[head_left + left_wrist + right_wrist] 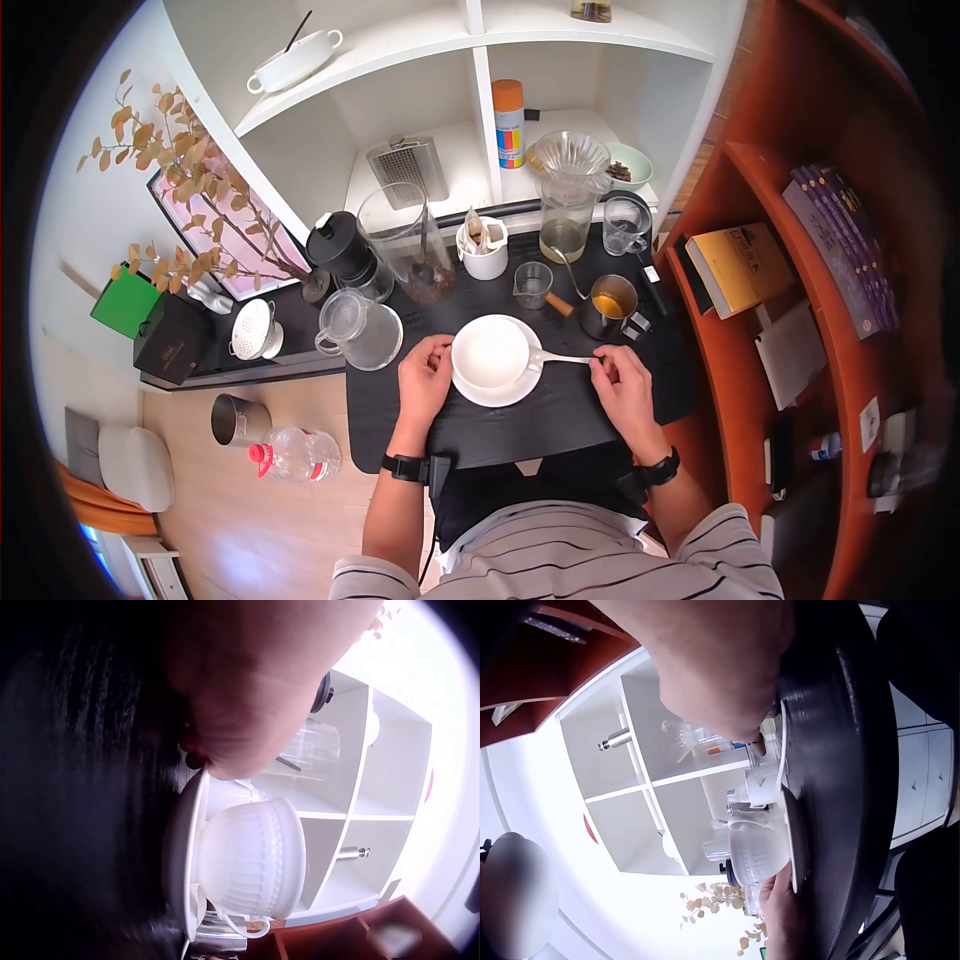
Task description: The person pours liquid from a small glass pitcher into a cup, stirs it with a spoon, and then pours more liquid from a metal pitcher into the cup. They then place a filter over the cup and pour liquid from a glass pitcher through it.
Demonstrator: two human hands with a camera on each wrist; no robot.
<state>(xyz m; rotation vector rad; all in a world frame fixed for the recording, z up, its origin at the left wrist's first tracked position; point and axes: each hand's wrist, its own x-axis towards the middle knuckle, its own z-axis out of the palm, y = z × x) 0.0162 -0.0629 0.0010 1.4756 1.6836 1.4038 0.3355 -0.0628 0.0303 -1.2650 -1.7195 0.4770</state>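
Note:
A white cup (488,352) with a ribbed side stands upright on a white saucer (503,399) near the front of the black table (540,430). My left hand (424,382) pinches the saucer's left rim; in the left wrist view its fingertips lie at the rim beside the cup (251,859). A spoon (568,358) lies on the saucer's right side, its handle sticking out to the right past the cup's handle. With my right hand (622,388) I pinch the end of that spoon handle. The spoon's bowl is partly hidden by the cup.
Behind the cup stand a glass jug (362,330), a black grinder (350,255), a tall glass cylinder (405,235), a white mug (484,262), a small glass pitcher (532,284) and a metal cup (608,305) of amber liquid. White shelves rise behind; a red-brown bookcase (740,340) flanks the right.

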